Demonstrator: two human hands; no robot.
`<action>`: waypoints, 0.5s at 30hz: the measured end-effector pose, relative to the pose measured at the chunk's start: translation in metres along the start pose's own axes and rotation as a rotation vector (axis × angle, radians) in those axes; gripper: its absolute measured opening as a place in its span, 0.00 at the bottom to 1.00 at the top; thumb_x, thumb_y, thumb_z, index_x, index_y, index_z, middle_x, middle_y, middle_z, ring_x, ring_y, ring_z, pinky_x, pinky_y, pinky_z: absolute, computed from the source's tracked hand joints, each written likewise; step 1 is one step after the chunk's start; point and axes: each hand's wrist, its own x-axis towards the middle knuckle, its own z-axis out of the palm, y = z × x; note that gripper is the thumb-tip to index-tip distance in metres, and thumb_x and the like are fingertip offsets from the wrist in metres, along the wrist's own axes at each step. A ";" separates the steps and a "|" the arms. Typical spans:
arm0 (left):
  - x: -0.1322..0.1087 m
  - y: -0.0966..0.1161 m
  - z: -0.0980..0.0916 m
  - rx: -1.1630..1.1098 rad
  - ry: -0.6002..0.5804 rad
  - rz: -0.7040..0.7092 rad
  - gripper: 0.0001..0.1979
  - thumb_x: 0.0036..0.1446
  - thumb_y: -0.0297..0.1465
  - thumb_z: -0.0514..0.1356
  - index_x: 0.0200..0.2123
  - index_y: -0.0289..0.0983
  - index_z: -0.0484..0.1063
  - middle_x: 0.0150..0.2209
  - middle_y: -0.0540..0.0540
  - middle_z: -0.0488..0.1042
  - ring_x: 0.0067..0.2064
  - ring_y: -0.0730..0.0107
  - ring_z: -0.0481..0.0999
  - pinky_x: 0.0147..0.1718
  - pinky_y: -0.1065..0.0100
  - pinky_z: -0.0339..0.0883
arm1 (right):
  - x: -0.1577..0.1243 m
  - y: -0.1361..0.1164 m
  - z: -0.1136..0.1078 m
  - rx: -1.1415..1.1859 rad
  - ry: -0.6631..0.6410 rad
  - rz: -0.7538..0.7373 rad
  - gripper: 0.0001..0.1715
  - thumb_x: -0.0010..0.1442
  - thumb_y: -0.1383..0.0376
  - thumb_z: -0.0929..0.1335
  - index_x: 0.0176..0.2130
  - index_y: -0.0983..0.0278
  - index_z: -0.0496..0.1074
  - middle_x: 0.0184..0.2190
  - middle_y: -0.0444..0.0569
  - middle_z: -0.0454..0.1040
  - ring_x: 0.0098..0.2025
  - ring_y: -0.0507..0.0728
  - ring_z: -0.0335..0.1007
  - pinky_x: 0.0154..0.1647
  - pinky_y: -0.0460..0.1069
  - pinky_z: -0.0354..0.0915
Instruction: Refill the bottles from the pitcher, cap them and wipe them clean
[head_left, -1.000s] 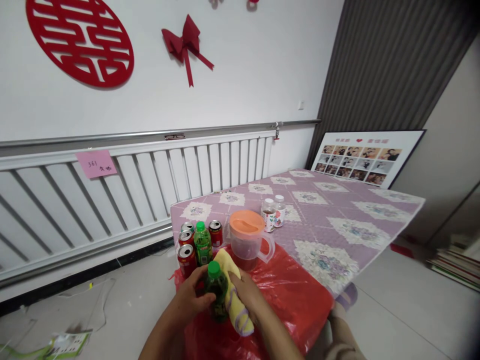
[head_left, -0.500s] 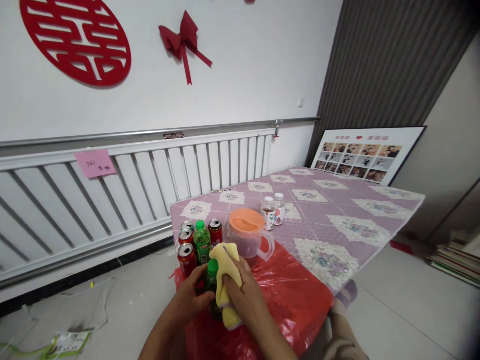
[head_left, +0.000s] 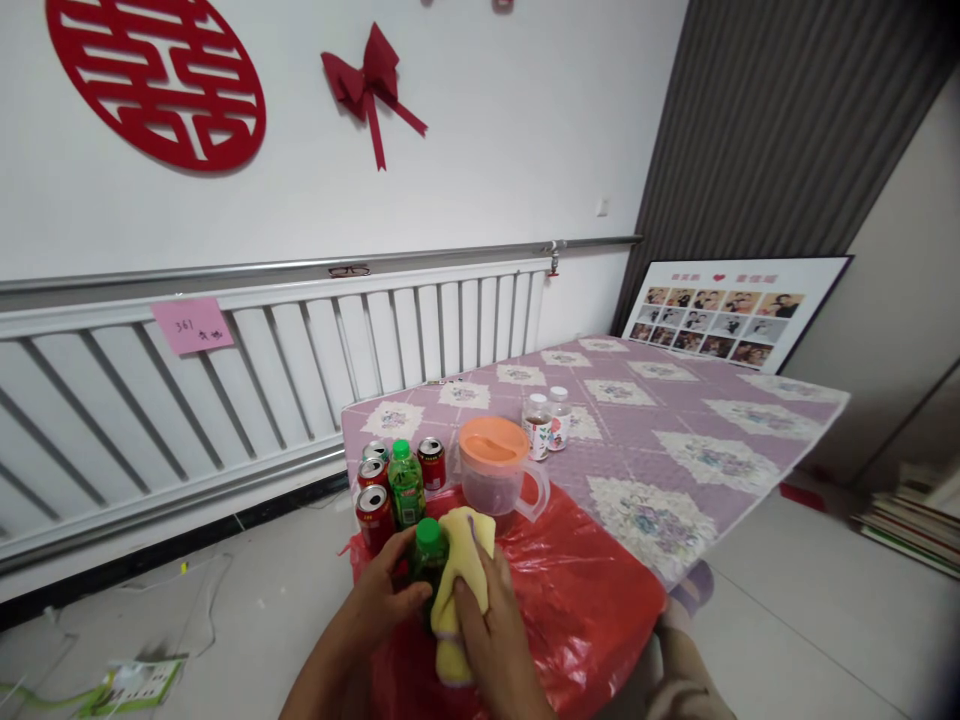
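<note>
Green-capped bottle (head_left: 427,562), 7 o'clock of orange-lidded pitcher (head_left: 489,472): left hand (head_left: 384,592) curled round it, right hand (head_left: 491,618) bunching yellow cloth (head_left: 459,575) against it. Likely light, slick, squeezable (looks plastic); grip mid-body.

Both arms are stretched forward from the bottom edge of the view, and the two hands are brought near each other without touching. The left forearm (head_left: 322,655) is left bare and slanted up to the right. The left hand (head_left: 382,590) is curved in a C-shaped grasp, its thumb (head_left: 412,598) pointed rightward and its index finger arched above, with the other fingers partly hidden. The right forearm (head_left: 521,695) is likewise uncovered, mostly cut off by the lower edge and angled up to the left. The right hand (head_left: 495,620) is closed in a grip, its thumb (head_left: 466,605) directed upward and its fingers bent alongside, the back of the hand turned outward to the right
</note>
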 end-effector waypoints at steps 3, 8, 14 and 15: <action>0.001 0.000 -0.002 0.014 -0.021 0.001 0.32 0.53 0.32 0.67 0.60 0.39 0.63 0.58 0.41 0.73 0.56 0.53 0.73 0.56 0.56 0.68 | 0.004 -0.011 0.004 -0.061 0.012 -0.142 0.34 0.59 0.60 0.64 0.64 0.59 0.63 0.67 0.55 0.56 0.68 0.66 0.50 0.68 0.62 0.50; 0.006 -0.008 -0.010 0.022 -0.063 0.021 0.32 0.53 0.34 0.68 0.60 0.39 0.63 0.56 0.41 0.73 0.57 0.50 0.72 0.55 0.55 0.68 | 0.037 -0.030 -0.003 0.063 -0.115 -0.022 0.32 0.57 0.61 0.63 0.59 0.65 0.68 0.60 0.58 0.64 0.62 0.65 0.61 0.64 0.58 0.56; 0.007 -0.014 -0.013 0.020 -0.080 0.040 0.34 0.53 0.36 0.68 0.62 0.40 0.62 0.60 0.39 0.71 0.59 0.47 0.70 0.56 0.53 0.67 | 0.071 -0.035 -0.009 0.122 -0.240 0.107 0.18 0.57 0.60 0.64 0.43 0.65 0.76 0.39 0.51 0.79 0.40 0.60 0.73 0.41 0.51 0.68; 0.006 -0.014 -0.013 0.025 -0.079 0.039 0.34 0.54 0.36 0.68 0.62 0.40 0.62 0.60 0.39 0.71 0.59 0.47 0.70 0.57 0.53 0.67 | 0.075 -0.033 -0.008 0.133 -0.256 0.132 0.17 0.57 0.59 0.65 0.41 0.65 0.76 0.36 0.50 0.79 0.37 0.59 0.74 0.39 0.51 0.68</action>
